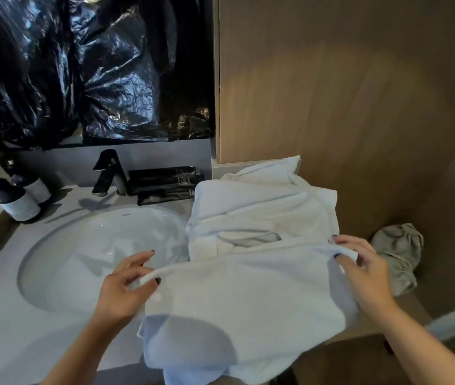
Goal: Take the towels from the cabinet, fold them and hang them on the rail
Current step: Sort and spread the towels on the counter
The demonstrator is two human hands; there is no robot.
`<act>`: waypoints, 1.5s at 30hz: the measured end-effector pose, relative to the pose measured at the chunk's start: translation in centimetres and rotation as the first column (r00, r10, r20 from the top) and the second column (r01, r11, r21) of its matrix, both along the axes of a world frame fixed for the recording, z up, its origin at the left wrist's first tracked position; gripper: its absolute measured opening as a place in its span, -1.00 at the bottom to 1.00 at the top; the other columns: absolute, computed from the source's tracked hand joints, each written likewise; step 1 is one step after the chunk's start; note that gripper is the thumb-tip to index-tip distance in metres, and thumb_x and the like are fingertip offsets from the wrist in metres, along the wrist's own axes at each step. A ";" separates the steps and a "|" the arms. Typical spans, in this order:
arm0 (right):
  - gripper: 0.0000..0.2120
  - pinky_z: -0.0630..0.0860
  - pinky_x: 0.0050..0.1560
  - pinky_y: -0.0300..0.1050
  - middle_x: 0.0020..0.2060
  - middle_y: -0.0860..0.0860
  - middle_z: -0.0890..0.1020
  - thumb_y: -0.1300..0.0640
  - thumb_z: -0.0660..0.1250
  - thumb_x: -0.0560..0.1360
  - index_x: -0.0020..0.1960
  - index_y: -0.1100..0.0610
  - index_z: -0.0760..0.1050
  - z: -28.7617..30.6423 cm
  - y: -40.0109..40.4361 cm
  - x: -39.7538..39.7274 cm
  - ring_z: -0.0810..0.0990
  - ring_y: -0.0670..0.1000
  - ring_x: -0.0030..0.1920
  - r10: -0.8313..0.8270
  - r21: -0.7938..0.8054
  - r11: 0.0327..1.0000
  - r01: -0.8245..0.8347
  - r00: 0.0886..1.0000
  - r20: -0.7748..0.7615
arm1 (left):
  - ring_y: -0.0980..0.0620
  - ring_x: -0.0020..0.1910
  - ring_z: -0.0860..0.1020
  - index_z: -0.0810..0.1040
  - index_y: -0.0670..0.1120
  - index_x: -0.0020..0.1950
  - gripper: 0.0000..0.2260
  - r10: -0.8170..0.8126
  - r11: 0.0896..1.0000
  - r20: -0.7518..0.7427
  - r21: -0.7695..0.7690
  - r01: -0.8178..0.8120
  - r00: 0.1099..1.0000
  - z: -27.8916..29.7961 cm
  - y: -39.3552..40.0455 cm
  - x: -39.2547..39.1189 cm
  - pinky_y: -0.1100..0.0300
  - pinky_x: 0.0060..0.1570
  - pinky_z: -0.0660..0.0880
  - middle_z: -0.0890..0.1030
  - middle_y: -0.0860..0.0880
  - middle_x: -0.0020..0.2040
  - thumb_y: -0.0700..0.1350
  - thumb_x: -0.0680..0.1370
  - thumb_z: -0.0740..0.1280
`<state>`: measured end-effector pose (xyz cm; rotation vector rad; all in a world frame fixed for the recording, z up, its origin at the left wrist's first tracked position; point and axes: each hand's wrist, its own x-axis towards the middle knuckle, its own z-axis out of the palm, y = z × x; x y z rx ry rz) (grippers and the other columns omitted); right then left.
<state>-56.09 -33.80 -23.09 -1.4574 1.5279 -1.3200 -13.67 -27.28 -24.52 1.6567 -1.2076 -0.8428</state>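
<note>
A tall brown wood-grain cabinet panel (345, 93) rises above the counter's far right corner, and crumpled black plastic sheeting (87, 68) covers the wall along the counter's far edge. The pale grey stone counter (1, 315) carries a round white undermount basin (95, 254) across its middle. You hold a white terry towel (243, 307) spread over the counter's near right edge, its lower part hanging past that edge. Behind it, toward the far right corner, lies a loose heap of white towelling (262, 201), touching the towel you hold. A crumpled grey cloth (398, 257) sits beyond the counter's right edge, on what surface cannot be told. A matt black tap (111, 173) stands at the far edge behind the basin, with flat black packets (165, 182) just beside it on the right. Two dark pump bottles with white labels (19, 198) stand at the far left corner. Your left hand (126, 287) pinches the towel's upper left corner between thumb and fingers; your right hand (362, 270) pinches the upper right corner likewise.
</note>
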 end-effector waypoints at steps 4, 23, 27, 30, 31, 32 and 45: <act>-0.63 0.39 -0.34 -0.27 -0.31 0.23 0.52 0.49 0.14 0.51 -0.31 0.17 0.54 0.2 0.9 0.4 0.47 0.03 -0.29 -0.028 0.034 0.999 0.023 0.989 0.145 | 0.15 -0.19 0.62 0.65 -0.11 -0.37 -0.82 -0.078 0.996 -0.111 -0.041 0.074 0.991 0.7 0.4 -0.9 0.41 -0.19 0.49 0.70 -0.03 -0.19 -0.25 0.27 0.26; -0.74 0.47 0.29 0.04 0.14 -0.18 0.57 0.28 0.41 0.51 0.00 -0.08 0.62 -0.8 -1.9 -0.3 0.54 -0.15 0.19 0.130 0.192 0.974 -0.123 0.991 -0.024 | -0.18 -0.24 0.62 0.55 -0.29 -0.07 -0.52 0.212 0.905 -0.104 0.396 -0.155 0.972 -4.7 -0.1 -1.9 0.00 -0.12 0.51 0.63 -0.33 -0.15 0.14 0.38 0.50; -0.49 0.51 0.11 -0.30 0.02 -0.06 0.60 0.41 0.44 0.44 -0.18 -0.26 0.67 -0.3 -2.1 -0.1 0.55 -0.30 0.04 0.142 0.072 0.988 -0.139 0.989 -0.044 | -0.27 -0.10 0.66 0.63 -0.21 -0.12 -0.80 0.247 0.905 -0.138 0.387 -0.177 0.959 -3.8 0.2 -1.9 -0.24 0.03 0.57 0.70 -0.18 -0.20 -0.12 0.41 0.56; -0.41 0.48 0.02 -0.42 -0.02 -0.03 0.61 0.43 0.45 0.41 -0.21 -0.33 0.65 -0.3 -2.3 -0.5 0.56 -0.27 0.02 0.189 0.058 0.981 -0.185 0.980 -0.059 | -0.28 -0.06 0.66 0.67 -0.19 -0.13 -0.88 0.267 0.917 -0.226 0.359 -0.175 0.937 -2.9 0.6 -2.3 -0.21 0.07 0.55 0.71 -0.19 -0.18 -0.30 0.39 0.54; -0.42 0.49 0.02 -0.42 -0.03 -0.08 0.63 0.43 0.46 0.41 -0.20 -0.33 0.66 -0.4 -2.4 -0.7 0.57 -0.25 0.04 0.212 0.064 0.976 -0.208 0.975 -0.069 | -0.29 -0.05 0.66 0.68 -0.19 -0.11 -0.87 0.264 0.921 -0.261 0.356 -0.162 0.929 -2.5 0.7 -2.3 -0.20 0.08 0.54 0.71 -0.21 -0.17 -0.32 0.38 0.54; -0.41 0.50 0.02 -0.40 -0.04 -0.11 0.66 0.44 0.45 0.41 -0.19 -0.33 0.66 -0.4 -2.4 -1.0 0.59 -0.22 0.04 0.241 0.065 0.970 -0.236 0.966 -0.088 | -0.29 -0.04 0.66 0.70 -0.17 -0.10 -0.84 0.249 0.925 -0.294 0.355 -0.136 0.923 -2.0 0.8 -2.4 -0.20 0.10 0.54 0.71 -0.21 -0.14 -0.30 0.36 0.56; -0.66 0.55 -0.01 -0.28 -0.09 -0.09 0.67 0.45 0.40 0.44 -0.12 0.02 0.72 0.6 -4.3 -0.3 0.63 -0.05 -0.02 0.214 -0.040 0.975 -0.217 0.974 -0.068 | -0.12 -0.31 0.65 0.69 -0.22 -0.10 -0.93 0.408 0.902 -0.422 0.320 -0.289 0.809 -2.6 0.3 -3.6 0.02 -0.13 0.56 0.71 -0.23 -0.21 -0.22 0.49 0.45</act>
